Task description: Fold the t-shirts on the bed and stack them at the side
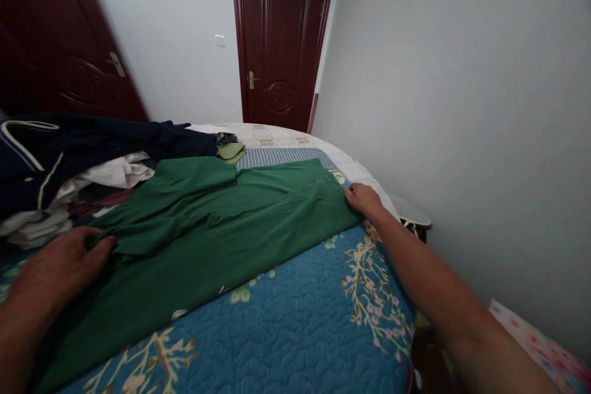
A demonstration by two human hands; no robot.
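Observation:
A green T-shirt (240, 228) lies spread out, folded lengthwise, with a sleeve-like flap turned over its upper side. Small white marks show along its near edge. At its left end my left hand (69, 258) is closed, thumb and fingers pinching the cloth near the flap. My right hand (364, 199) grips the right end of the T-shirt at its far right corner, fingers closed on the edge. Under the T-shirt is a blue quilted cover (300, 326) with a floral pattern.
To the left lies a heap of clothes, with a navy garment (115, 138), a white cloth (113, 172) and a light green cloth (231, 152). A patterned white tablecloth (272, 134) covers the far rounded edge. A wall rises on the right, with a round stool (410, 212) beside it.

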